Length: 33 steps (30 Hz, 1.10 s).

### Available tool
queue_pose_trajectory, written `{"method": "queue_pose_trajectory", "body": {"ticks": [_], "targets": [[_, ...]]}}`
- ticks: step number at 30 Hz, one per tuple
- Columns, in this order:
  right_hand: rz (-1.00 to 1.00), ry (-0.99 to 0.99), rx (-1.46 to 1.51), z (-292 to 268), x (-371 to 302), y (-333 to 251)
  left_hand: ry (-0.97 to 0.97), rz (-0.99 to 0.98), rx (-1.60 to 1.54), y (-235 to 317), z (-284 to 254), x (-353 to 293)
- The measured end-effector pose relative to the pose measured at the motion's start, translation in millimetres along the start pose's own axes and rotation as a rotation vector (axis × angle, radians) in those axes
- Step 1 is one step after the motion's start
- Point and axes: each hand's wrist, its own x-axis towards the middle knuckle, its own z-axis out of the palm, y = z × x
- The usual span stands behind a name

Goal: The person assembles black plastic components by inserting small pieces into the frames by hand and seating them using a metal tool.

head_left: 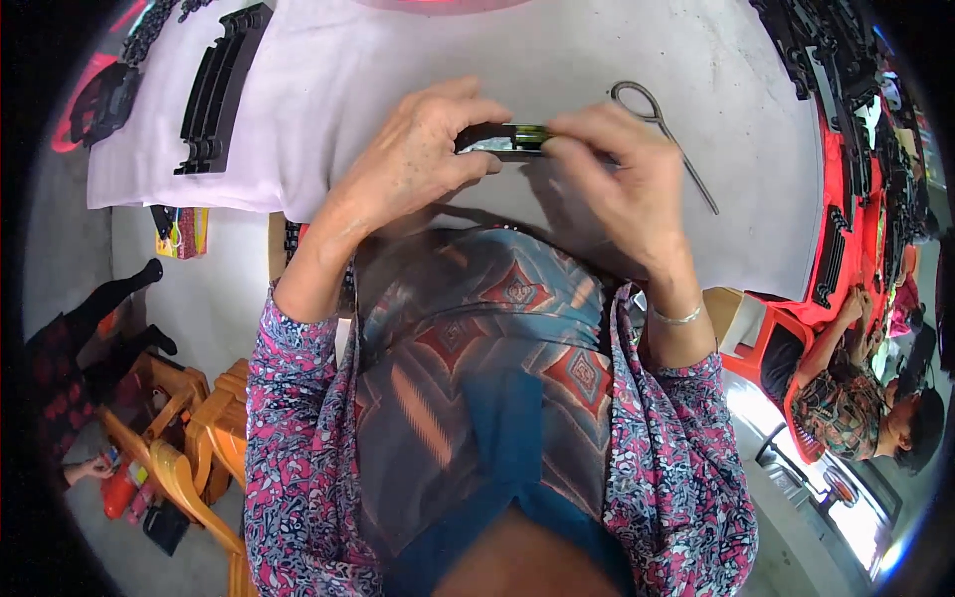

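In front of my chest, over the table, I hold a narrow black plastic part (502,142) level between both hands. It has a glossy pale face and yellow-green glints toward its right end; its exact kind is unclear. My left hand (423,144) is closed round its left end, thumb below and fingers above. My right hand (637,169) is smeared by motion, with thumb and fingers pinched at the right end, hiding that end. Right of this hand, a metal rod with a looped end (694,174) lies on the table.
A pale cloth (328,60) covers the table's left side, with a black slatted plastic part (221,90) on it. More black parts (831,80) crowd the far right. At right, a person (846,408) sits by a red chair (776,348). Wooden chairs (179,468) stand at lower left.
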Motion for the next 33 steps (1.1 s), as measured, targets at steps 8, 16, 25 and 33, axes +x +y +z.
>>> {"method": "queue_pose_trajectory", "body": {"ticks": [8, 16, 25, 33], "targets": [[0.315, 0.381, 0.395, -16, 1, 35, 0.014, 0.046, 0.02, -4, 2, 0], [0.289, 0.164, 0.189, -1, 10, 50, 0.018, 0.054, 0.02, -4, 3, 1], [0.238, 0.032, -0.002, -8, 15, 48, 0.03, 0.017, 0.022, -1, 6, 2], [0.236, 0.095, -0.125, -3, 12, 53, 0.04, 0.036, 0.021, -2, 9, 2]]}}
